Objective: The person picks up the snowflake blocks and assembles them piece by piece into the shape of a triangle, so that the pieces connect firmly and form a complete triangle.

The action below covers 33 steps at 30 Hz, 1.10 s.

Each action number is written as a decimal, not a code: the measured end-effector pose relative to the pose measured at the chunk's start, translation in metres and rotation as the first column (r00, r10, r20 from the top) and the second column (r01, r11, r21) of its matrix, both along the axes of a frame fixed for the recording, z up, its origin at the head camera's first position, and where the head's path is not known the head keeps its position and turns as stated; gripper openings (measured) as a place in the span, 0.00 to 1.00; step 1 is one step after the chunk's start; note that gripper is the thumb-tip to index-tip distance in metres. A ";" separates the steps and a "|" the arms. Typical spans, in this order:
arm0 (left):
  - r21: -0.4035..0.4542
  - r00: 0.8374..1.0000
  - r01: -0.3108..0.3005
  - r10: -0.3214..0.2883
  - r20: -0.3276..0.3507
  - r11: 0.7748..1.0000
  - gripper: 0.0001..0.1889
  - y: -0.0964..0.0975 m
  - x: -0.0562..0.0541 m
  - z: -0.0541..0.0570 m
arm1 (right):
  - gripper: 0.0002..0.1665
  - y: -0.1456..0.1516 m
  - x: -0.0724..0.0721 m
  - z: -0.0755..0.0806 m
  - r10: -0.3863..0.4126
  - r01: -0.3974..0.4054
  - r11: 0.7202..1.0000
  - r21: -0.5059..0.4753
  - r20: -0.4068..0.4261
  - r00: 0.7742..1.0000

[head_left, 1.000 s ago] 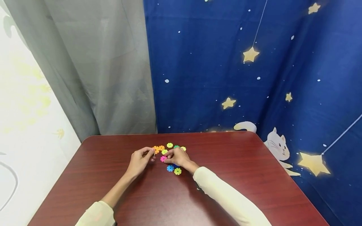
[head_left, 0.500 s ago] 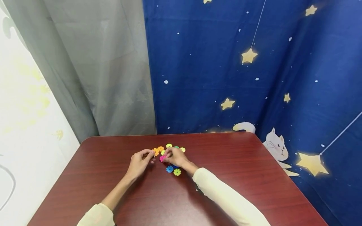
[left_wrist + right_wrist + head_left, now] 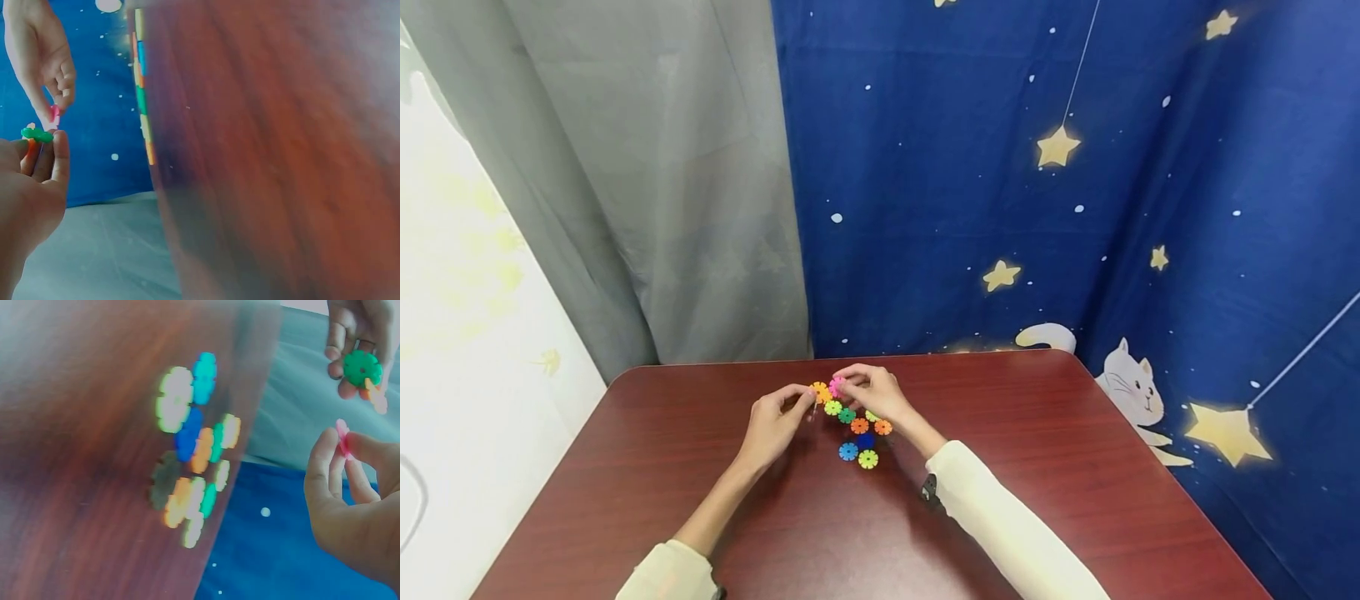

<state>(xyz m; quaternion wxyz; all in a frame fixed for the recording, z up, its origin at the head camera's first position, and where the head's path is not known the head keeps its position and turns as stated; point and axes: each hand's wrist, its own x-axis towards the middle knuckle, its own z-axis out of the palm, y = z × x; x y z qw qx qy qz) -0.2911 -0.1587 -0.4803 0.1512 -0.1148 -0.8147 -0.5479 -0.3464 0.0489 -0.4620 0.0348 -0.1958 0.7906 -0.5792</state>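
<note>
My left hand [image 3: 772, 425] pinches a green flower-shaped disc [image 3: 361, 367] between thumb and fingers, with an orange disc [image 3: 377, 398] joined to it at an angle. A pink flower-shaped disc [image 3: 342, 437] is pinched edge-on between the thumb and index finger of my right hand [image 3: 880, 395]. Both hands are raised over the far part of the table, with the pink disc close to the left hand's pieces. In the left wrist view the green disc [image 3: 37, 134] shows nearly edge-on, just below the pink one [image 3: 55, 116].
Several loose discs lie below the hands on the reddish-brown table [image 3: 1037, 467]: a dark blue disc [image 3: 866, 442], a light blue disc [image 3: 848, 451], a yellow-green disc [image 3: 868, 459] and orange ones. The table's far edge meets a grey curtain [image 3: 700, 208] and a blue starry curtain [image 3: 917, 208].
My right hand has lifted the pink disc and carried it away from me, beside the left hand's pieces. Orange, green and blue discs that it covered now show. The left hand has barely moved.
</note>
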 end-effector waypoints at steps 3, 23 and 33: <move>0.001 1.000 -0.008 0.008 -0.014 1.000 0.13 0.001 -0.003 0.003 | 0.14 0.001 -0.001 0.006 -0.010 0.010 1.000 -0.014 0.000 1.000; 0.104 0.999 -0.031 0.029 0.026 0.994 0.12 0.011 -0.013 0.010 | 0.16 0.002 -0.001 0.024 0.008 -0.004 0.990 -0.140 0.028 1.000; 0.152 1.000 -0.019 0.016 0.022 0.988 0.13 0.020 -0.015 0.009 | 0.14 0.008 -0.001 0.024 -0.012 0.016 0.989 -0.150 0.030 0.999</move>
